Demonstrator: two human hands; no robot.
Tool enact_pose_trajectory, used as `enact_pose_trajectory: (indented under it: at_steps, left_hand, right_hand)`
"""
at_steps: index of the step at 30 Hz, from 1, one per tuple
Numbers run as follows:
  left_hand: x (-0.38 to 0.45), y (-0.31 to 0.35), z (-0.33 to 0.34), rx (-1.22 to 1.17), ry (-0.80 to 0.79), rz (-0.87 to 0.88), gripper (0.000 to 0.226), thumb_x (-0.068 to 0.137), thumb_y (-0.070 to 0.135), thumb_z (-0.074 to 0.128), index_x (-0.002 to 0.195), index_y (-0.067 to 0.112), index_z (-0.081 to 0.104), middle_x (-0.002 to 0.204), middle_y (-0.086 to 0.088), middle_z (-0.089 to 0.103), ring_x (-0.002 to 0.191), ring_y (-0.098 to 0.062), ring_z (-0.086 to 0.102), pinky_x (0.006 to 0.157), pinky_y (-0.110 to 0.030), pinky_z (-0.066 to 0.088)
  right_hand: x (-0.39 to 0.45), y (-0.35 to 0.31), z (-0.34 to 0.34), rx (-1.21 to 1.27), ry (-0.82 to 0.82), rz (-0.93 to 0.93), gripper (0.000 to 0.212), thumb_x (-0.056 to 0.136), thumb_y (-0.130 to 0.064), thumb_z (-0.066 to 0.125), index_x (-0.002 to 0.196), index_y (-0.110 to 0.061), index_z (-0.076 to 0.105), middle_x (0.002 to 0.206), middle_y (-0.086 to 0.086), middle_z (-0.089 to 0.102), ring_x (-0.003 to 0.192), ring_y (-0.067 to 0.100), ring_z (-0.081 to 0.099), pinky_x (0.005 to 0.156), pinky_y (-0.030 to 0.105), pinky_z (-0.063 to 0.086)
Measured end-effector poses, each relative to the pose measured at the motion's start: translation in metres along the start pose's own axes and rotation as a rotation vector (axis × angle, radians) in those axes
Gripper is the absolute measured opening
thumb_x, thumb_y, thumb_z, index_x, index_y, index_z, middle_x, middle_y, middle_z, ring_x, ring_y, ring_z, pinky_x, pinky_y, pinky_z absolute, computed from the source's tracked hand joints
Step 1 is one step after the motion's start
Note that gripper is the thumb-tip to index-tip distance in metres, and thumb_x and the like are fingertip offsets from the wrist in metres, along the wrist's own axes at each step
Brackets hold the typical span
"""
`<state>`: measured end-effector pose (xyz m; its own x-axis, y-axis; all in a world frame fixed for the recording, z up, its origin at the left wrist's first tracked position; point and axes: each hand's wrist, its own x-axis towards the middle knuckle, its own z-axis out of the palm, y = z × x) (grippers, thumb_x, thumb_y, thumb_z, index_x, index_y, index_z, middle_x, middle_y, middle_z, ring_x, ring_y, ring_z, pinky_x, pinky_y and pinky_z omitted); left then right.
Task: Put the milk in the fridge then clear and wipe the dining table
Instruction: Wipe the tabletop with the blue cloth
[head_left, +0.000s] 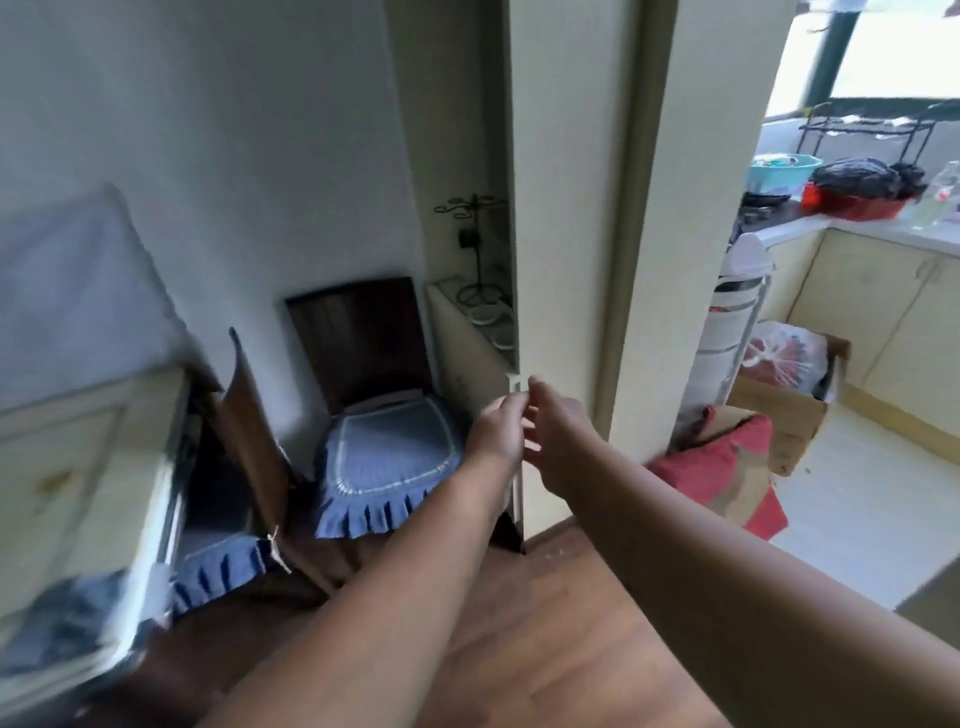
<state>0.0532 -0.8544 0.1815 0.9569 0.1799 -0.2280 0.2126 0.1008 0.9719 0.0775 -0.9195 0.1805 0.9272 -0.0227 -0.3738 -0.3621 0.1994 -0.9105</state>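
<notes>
A tall cream door (571, 208) stands straight ahead, with a slim white vertical handle (516, 493) on its left edge. Both of my arms reach towards it. My left hand (496, 431) has its fingertips pinched on the upper part of the handle. Just to its right, my right hand (558, 441) has loosely curled fingers that touch the top of the handle and hold nothing. No milk is in view. A blurred cream table (78, 467) sits at the far left.
Two dark wooden chairs with blue frilled cushions (389, 457) stand left of the door. A narrow shelf with a black wire stand (475, 249) fills the niche behind. On the right, a kitchen doorway shows a red cushion (727, 478), a cardboard box (789, 415) and a cluttered counter (857, 208).
</notes>
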Motion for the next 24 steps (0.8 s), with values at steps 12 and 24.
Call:
enact_pose_trajectory:
  at_steps: [12, 24]
  left_hand:
    - [0.006, 0.014, -0.166, -0.036, 0.428, -0.027, 0.033, 0.097, 0.031, 0.047, 0.073, 0.022, 0.067, 0.08, -0.001, 0.071, 0.079, -0.023, 0.066, 0.085, -0.041, 0.054]
    - [-0.049, 0.029, -0.215, -0.057, 0.901, -0.047, 0.035, 0.099, 0.026, 0.042, 0.072, 0.019, 0.063, 0.07, 0.002, 0.064, 0.071, -0.018, 0.062, 0.068, -0.028, 0.049]
  right_hand:
    - [0.001, 0.041, 0.181, -0.179, -0.35, 0.071, 0.041, 0.095, -0.041, 0.053, 0.065, -0.014, 0.056, 0.065, 0.009, 0.06, 0.056, 0.023, 0.055, 0.058, 0.031, 0.042]
    - [-0.055, 0.05, 0.245, -0.342, -0.798, 0.113, 0.045, 0.102, -0.033, 0.043, 0.064, -0.008, 0.05, 0.05, 0.007, 0.049, 0.05, 0.021, 0.047, 0.05, 0.028, 0.034]
